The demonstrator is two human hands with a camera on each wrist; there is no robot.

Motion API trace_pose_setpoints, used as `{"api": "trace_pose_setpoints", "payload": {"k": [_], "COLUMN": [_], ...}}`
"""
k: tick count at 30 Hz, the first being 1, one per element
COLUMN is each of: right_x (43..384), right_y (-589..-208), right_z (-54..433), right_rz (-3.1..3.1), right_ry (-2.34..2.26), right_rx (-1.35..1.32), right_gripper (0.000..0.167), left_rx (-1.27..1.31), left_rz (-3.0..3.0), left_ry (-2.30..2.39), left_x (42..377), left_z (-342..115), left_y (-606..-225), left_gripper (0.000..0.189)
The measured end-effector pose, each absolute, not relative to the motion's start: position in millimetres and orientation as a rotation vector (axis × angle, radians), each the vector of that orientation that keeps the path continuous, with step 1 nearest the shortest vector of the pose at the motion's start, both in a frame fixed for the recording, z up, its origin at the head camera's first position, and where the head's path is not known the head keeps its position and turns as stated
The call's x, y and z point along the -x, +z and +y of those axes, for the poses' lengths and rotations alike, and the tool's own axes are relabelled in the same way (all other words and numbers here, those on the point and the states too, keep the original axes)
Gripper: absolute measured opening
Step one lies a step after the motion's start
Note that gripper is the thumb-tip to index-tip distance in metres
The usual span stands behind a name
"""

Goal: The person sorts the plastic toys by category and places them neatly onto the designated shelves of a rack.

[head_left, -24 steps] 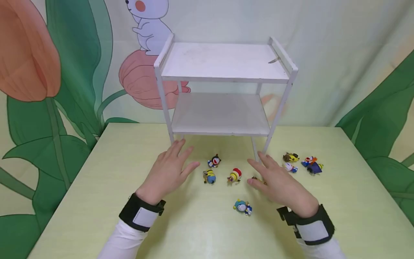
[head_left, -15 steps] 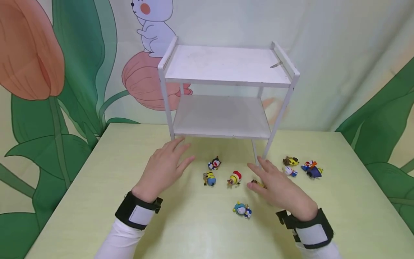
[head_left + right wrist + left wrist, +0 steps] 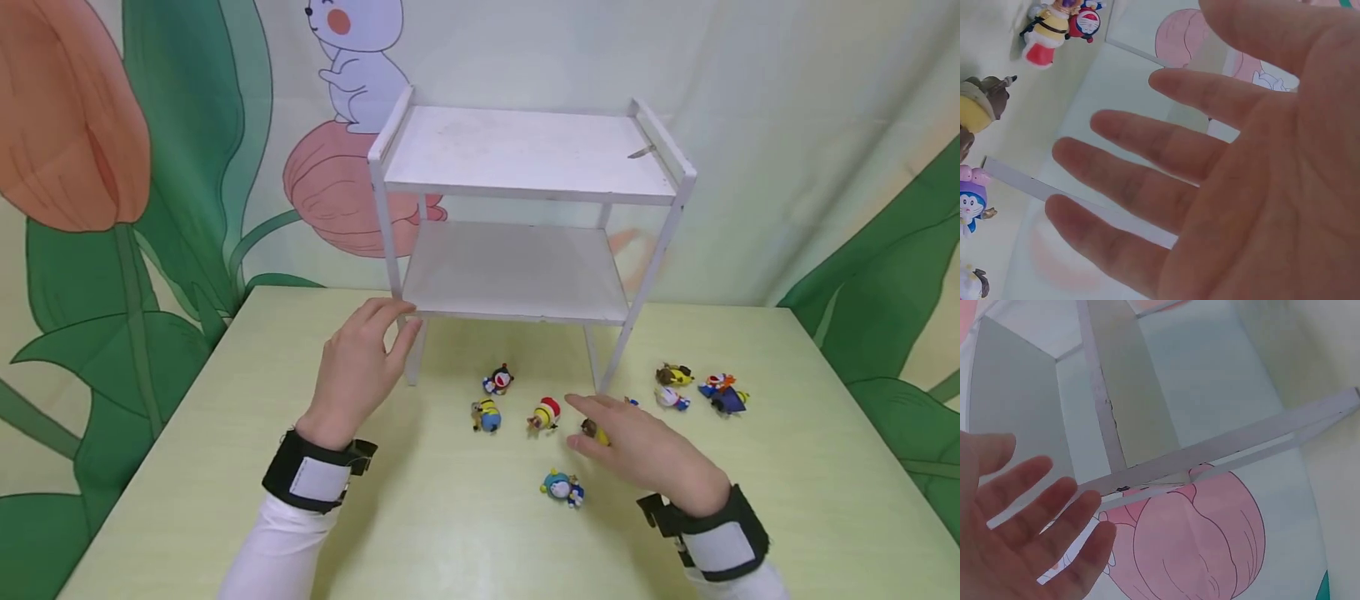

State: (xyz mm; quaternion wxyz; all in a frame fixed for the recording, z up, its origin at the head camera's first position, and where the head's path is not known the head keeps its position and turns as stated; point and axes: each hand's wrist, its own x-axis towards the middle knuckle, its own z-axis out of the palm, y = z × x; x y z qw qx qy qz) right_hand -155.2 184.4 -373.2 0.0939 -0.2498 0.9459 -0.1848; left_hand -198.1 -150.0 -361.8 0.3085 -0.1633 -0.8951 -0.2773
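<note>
- Left hand [image 3: 352, 367], fingers loosely spread, has shifted leftward beside the white two-tier shelf [image 3: 517, 271]; contact unclear.
- Right hand [image 3: 647, 450], fingers spread, uncovers more of a small brown-and-yellow figurine [image 3: 602, 434] on the pale-yellow bench [image 3: 442, 517]; nothing looks gripped yet.
- Another figurine [image 3: 632, 402] behind shows only blue.

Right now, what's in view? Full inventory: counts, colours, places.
Table: 1, pale yellow, across the foreground
Two-tier shelf: 1, white, back middle of the table
Middle figurines: at least 6, mixed bright colours, on the table between and near the hands
Right figurines: at least 4, mixed colours, table right of the shelf
Backdrop: 1, pale with orange-pink flowers, green leaves, white animal, behind the table
Wristbands: 2, black with white patch, one per wrist
Sleeves: 2, white, on the forearms
Left hand: 1, bare, by the shelf's left front leg
Right hand: 1, bare, by the middle figurines' right end
</note>
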Motion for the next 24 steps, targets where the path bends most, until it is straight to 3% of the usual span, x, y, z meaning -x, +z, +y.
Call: {"api": "trace_pose_setpoints", "payload": {"k": [12,24], "right_x": [169,168], "right_y": [-394,-410], "right_z": [176,167], "right_rz": [2.666,2.625], "right_ry": [-0.535,-0.395], "right_rx": [0.871,1.047], "right_gripper": [0.055,0.037], "left_rx": [0.272,0.205], "left_rz": [-2.168,-2.052], "left_ry": [-0.911,-1.066], "left_x": [217,237], "left_z": [-146,-146], "left_y": [-357,-348], "left_gripper": [0.026,0.027]}}
